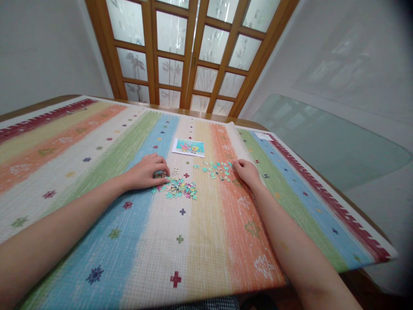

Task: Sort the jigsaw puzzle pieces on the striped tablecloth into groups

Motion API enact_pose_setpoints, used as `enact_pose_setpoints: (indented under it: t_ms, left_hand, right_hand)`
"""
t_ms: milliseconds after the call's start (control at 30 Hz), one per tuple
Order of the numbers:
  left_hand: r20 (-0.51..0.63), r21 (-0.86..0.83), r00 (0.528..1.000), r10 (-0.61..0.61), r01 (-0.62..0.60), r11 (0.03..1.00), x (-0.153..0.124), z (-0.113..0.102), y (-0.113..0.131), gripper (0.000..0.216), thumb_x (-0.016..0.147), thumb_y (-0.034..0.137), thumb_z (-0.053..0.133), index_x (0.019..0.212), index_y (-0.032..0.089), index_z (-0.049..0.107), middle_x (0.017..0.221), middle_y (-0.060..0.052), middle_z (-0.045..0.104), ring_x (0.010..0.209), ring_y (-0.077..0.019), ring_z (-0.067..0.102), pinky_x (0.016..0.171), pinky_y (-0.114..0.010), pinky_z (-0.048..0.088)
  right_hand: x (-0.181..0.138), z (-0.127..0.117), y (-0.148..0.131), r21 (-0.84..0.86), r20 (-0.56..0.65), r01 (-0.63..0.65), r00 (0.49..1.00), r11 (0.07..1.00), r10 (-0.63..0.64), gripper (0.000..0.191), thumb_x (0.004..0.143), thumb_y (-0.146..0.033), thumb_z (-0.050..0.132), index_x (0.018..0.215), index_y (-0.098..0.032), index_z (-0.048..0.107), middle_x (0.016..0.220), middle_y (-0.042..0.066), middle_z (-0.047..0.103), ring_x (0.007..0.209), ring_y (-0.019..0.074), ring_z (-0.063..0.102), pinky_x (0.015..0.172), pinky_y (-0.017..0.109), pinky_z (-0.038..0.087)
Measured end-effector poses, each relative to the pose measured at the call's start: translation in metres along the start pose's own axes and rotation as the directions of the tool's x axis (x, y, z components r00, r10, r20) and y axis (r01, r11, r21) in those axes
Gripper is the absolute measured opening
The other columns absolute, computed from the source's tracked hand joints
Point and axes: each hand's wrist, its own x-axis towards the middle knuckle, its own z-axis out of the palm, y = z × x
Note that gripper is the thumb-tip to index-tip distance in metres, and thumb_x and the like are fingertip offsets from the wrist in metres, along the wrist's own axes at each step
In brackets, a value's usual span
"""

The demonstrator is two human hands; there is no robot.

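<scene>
My left hand (149,171) is curled with its thumb and fingers around some small jigsaw pieces, at the left side of a mixed heap of jigsaw pieces (177,188). The heap shows turquoise, pink, yellow and whitish bits. To the right, my right hand (248,171) rests on the cloth with its fingers folded in a pinch; whatever is between the fingertips is hidden. Its fingertips meet the edge of a looser spread of mostly turquoise pieces (217,168). Behind both groups lies a small picture card (189,147) with pink and yellow cartoon figures on a turquoise ground.
A striped, patterned tablecloth (161,254) covers the table, with a raised fold at the far right of centre. A white paper slip (263,136) lies near the right far edge. A glass panel (332,142) stands by the right wall, and wooden glazed doors (190,56) are behind.
</scene>
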Motion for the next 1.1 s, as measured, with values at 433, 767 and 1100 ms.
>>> enact_pose_setpoints:
  t_ms: [433, 767, 1100]
  left_hand:
    - [-0.020, 0.112, 0.994, 0.105, -0.102, 0.988, 0.002, -0.002, 0.005, 0.031, 0.101, 0.046, 0.055, 0.091, 0.021, 0.072, 0.099, -0.005, 0.067, 0.096, -0.0222, 0.057, 0.087, -0.036, 0.036]
    - [-0.240, 0.263, 0.968, 0.077, -0.011, 0.965, 0.005, 0.009, 0.018, 0.045, 0.108, 0.044, 0.036, 0.087, 0.016, 0.065, 0.083, -0.008, 0.066, 0.083, -0.0240, 0.055, 0.075, -0.036, 0.035]
    - [-0.284, 0.189, 0.956, 0.074, -0.019, 0.982, 0.010, 0.015, 0.057, 0.048, 0.109, 0.044, 0.028, 0.084, 0.017, 0.059, 0.079, -0.006, 0.062, 0.080, -0.0231, 0.051, 0.074, -0.036, 0.035]
  right_hand:
    - [0.000, -0.001, 0.001, 0.044, -0.013, 0.016, 1.000, 0.999, -0.016, 0.043, 0.094, -0.049, 0.042, 0.070, -0.020, 0.063, 0.070, 0.003, 0.062, 0.067, 0.0182, 0.053, 0.057, 0.028, 0.025]
    - [-0.015, -0.013, -0.024, 0.155, -0.250, 0.163, 0.961, 0.974, -0.121, 0.036, 0.099, -0.041, 0.040, 0.080, -0.019, 0.062, 0.075, 0.004, 0.062, 0.070, 0.0179, 0.052, 0.062, 0.028, 0.030]
    - [-0.103, -0.017, -0.126, 0.476, -0.083, 0.684, 0.660, 0.552, -0.746, 0.021, 0.103, -0.034, 0.053, 0.101, -0.023, 0.071, 0.096, 0.004, 0.073, 0.092, 0.0187, 0.062, 0.088, 0.034, 0.044]
